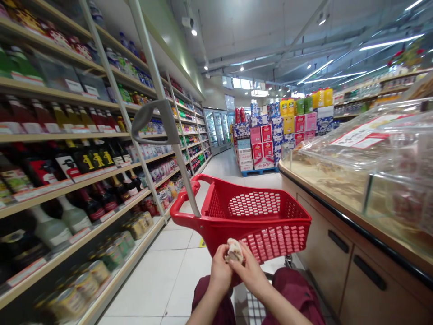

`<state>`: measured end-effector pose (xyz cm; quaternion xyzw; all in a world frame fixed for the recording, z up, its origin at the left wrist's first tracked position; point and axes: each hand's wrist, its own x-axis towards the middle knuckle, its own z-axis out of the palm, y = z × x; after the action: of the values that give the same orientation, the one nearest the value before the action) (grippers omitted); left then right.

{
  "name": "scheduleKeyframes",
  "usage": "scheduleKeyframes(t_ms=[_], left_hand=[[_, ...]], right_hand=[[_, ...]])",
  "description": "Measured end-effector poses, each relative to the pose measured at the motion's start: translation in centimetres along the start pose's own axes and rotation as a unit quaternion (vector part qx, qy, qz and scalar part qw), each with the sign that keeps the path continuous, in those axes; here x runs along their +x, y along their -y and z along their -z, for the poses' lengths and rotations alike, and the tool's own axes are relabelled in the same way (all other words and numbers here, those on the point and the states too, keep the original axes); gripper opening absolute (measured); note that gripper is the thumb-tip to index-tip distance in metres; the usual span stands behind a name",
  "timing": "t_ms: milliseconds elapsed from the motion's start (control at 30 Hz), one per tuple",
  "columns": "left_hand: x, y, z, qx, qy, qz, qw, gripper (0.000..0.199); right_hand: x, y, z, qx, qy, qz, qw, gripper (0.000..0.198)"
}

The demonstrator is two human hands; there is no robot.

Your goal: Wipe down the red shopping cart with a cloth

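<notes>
Low in the middle of the head view, my left hand (221,268) and my right hand (248,266) come together around a small pale lump (234,252). It is whitish with a grey-brown patch, perhaps a mushroom, but I cannot tell for certain. Fingers of both hands are closed on it, and its underside is hidden by them. Just beyond my hands stands a red shopping basket cart (260,230) with perforated walls. A metal pole with a grey handle (154,122) rises at its left. My knees in dark red trousers show below.
Shelves (77,180) of bottles and cans line the left side. On the right runs a wooden counter (324,243) with clear-covered bins (358,131). Stacked drink cartons (264,144) on a blue pallet stand ahead, with glass-door fridges (216,126) behind. White floor tiles (162,266) lie between.
</notes>
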<state>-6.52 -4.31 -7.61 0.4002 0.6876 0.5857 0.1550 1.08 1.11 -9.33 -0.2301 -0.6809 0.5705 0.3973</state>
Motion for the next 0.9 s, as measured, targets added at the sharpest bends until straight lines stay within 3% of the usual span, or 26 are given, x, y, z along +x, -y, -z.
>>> scheduleKeyframes(t_ms=[133, 200, 300, 367, 433, 533, 633, 733, 800, 900], left_hand=[[0.2, 0.3, -0.1, -0.038, 0.023, 0.0, 0.999, 0.016], [0.8, -0.2, 0.3, -0.05, 0.02, -0.007, 0.999, 0.024], [2.3, -1.2, 1.6, 0.0, -0.049, -0.064, 0.997, 0.027], [3.0, -1.8, 2.4, 0.052, -0.078, -0.124, 0.988, 0.024], [3.3, -1.8, 3.0, 0.098, -0.069, -0.171, 0.978, 0.023], [3.0, -0.7, 2.9, 0.126, -0.044, -0.184, 0.974, 0.025], [2.5, 0.8, 2.2, 0.058, -0.054, -0.09, 0.993, 0.031], [2.2, 1.1, 1.5, -0.086, -0.065, 0.054, 0.993, 0.041], [1.9, 0.7, 1.1, -0.184, -0.01, 0.133, 0.974, 0.041], [1.3, -0.4, 0.4, -0.316, 0.096, 0.216, 0.919, 0.033]], right_hand=[[0.6, -0.1, 1.4, -0.1, -0.032, 0.054, 0.993, 0.033], [1.9, 0.4, 2.2, -0.124, -0.075, 0.125, 0.981, 0.036], [4.7, 0.8, 2.8, -0.172, -0.133, 0.264, 0.94, 0.037], [5.9, 0.1, 2.8, -0.203, -0.093, 0.333, 0.916, 0.034], [6.0, -1.6, 2.6, -0.226, -0.033, 0.356, 0.906, 0.032], [4.2, -4.9, 2.6, -0.245, 0.042, 0.319, 0.915, 0.03], [2.4, -6.1, 2.7, -0.213, 0.048, 0.239, 0.946, 0.031], [2.2, -3.6, 2.5, -0.089, -0.022, 0.152, 0.984, 0.032], [2.7, -1.2, 2.4, 0.021, -0.039, 0.094, 0.995, 0.03], [3.3, 1.1, 2.3, 0.127, -0.026, 0.025, 0.991, 0.027]])
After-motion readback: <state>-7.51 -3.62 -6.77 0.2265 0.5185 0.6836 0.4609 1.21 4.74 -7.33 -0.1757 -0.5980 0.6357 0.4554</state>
